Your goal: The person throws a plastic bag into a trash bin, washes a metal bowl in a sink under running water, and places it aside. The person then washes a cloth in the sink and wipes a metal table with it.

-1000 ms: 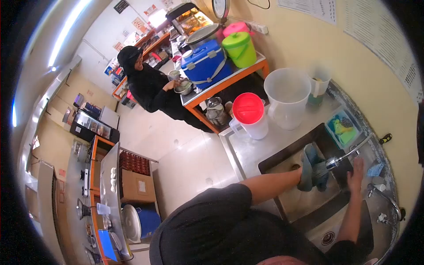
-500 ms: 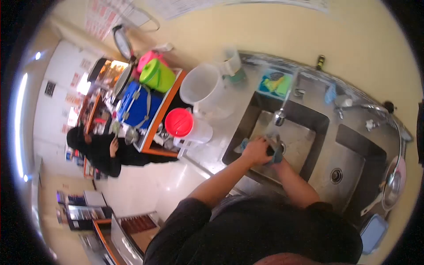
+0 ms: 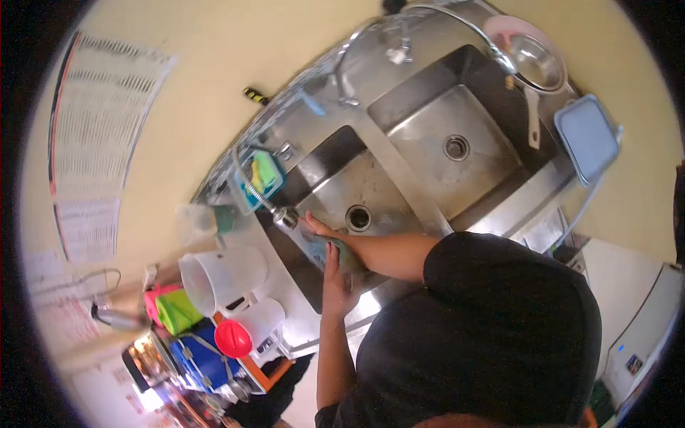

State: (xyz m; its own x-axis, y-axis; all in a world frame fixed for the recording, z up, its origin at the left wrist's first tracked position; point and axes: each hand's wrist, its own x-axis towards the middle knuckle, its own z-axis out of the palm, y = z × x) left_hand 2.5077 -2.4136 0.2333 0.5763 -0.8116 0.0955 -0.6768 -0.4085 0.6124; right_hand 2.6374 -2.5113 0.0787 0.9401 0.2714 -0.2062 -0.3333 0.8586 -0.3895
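A wet blue-grey cloth (image 3: 314, 247) is stretched between my two hands, over the left sink basin (image 3: 385, 192) and just below the spray tap head (image 3: 285, 218). My left hand (image 3: 337, 285) grips it from the lower side, with a finger lying straight along it. My right hand (image 3: 319, 227) holds it from the far side, fingertips close to the tap head. The cloth and the blur partly hide the fingers of both hands.
A second basin (image 3: 457, 118) lies to the right, with a steel strainer (image 3: 536, 64) and a blue lid (image 3: 586, 139) beyond it. Sponges sit in a blue tray (image 3: 262, 175). A red-lidded container (image 3: 234, 338) and a large clear bucket (image 3: 221, 278) stand left.
The view has swung round, bringing the right basin and fridge side further in. My hands have spread from a bunched squeeze, and the cloth now lies stretched between them near the tap head.
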